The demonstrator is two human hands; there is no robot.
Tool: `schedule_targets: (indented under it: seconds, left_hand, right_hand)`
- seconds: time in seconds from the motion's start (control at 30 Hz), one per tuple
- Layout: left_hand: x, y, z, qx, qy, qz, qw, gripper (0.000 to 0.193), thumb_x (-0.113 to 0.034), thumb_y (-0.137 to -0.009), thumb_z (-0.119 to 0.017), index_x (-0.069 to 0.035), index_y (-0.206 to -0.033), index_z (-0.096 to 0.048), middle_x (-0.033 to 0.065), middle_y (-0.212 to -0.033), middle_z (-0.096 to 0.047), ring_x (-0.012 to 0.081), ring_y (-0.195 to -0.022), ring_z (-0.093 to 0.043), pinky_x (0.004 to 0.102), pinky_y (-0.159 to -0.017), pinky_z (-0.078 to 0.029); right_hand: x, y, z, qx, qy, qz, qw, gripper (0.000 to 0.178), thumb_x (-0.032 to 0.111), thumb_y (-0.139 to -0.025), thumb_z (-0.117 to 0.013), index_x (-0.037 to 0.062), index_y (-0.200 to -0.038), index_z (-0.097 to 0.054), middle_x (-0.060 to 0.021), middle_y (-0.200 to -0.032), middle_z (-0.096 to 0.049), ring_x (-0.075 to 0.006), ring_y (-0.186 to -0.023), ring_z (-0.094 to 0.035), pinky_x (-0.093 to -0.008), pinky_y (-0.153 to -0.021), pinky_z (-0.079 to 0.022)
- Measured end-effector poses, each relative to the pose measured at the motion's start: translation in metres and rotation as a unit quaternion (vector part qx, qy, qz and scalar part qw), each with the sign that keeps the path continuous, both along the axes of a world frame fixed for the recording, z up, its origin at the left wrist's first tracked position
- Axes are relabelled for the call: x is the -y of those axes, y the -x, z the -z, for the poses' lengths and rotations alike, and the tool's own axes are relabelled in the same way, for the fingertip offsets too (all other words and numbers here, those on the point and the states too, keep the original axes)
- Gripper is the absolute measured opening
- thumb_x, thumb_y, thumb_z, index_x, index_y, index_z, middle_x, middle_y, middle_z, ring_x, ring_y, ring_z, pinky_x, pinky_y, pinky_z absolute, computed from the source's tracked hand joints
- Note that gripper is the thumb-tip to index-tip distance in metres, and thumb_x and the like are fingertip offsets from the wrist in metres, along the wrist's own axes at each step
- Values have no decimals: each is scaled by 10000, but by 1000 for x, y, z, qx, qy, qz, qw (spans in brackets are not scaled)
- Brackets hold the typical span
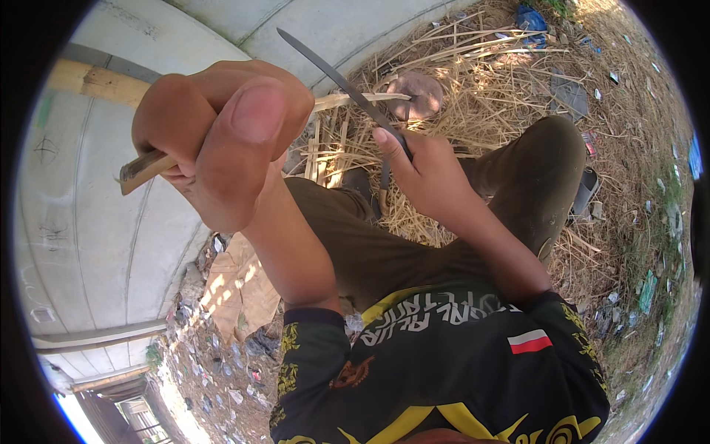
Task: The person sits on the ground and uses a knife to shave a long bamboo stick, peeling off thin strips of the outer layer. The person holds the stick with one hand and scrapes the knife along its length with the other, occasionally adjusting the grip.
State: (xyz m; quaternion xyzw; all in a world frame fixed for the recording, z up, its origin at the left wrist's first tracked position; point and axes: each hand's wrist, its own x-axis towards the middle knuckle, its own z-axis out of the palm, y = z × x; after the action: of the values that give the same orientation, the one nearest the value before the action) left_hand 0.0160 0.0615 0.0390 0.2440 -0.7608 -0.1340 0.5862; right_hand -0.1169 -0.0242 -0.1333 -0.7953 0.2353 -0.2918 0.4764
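Observation:
Close to the camera, my left hand (229,137) is closed around a thin bamboo strip (146,172), with the thumb pressed along the fingers. One cut end of the strip sticks out to the left of the fist; a pale length comes out on the right and meets the blade. My right hand (433,174) grips a knife (333,78) by its handle, mostly hidden in the fingers. Its long, dark, narrow blade points up and left, crossing the strip's pale part. Whether the edge is biting into the strip, I cannot tell.
Pale shavings and split strips (473,96) litter the ground ahead, around a round reddish-brown block (416,95). A concrete wall (103,222) runs along the left. Flattened brown cardboard (240,288) lies beside my left thigh. A blue plastic bag (531,22) sits far right, amid scattered litter.

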Motion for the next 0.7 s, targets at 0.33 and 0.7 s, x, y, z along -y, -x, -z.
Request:
schedule_targets:
  seconds: [0.33, 0.7]
  left_hand:
    - [-18, -14, 7, -53, 20, -38, 998, 389, 31, -899, -436, -192, -682, -201, -59, -473, -192, 56, -361, -110, 255, -360, -75]
    - [-37, -42, 4, -58, 7, -11, 998, 353, 63, -893, -396, -167, -716, -194, -60, -483, -149, 53, -379, -95, 263, -349, -65]
  right_hand:
    - [52, -47, 70, -58, -284, -93, 952, 676, 569, -1036, -446, -31, -746, -557, -150, -557, -463, -234, -519, -508, -424, -559, -425]
    - [44, -55, 78, -56, -46, -54, 996, 674, 552, -1049, -408, -33, -784, -613, -201, -596, -570, -345, -576, -609, -466, -617, -484]
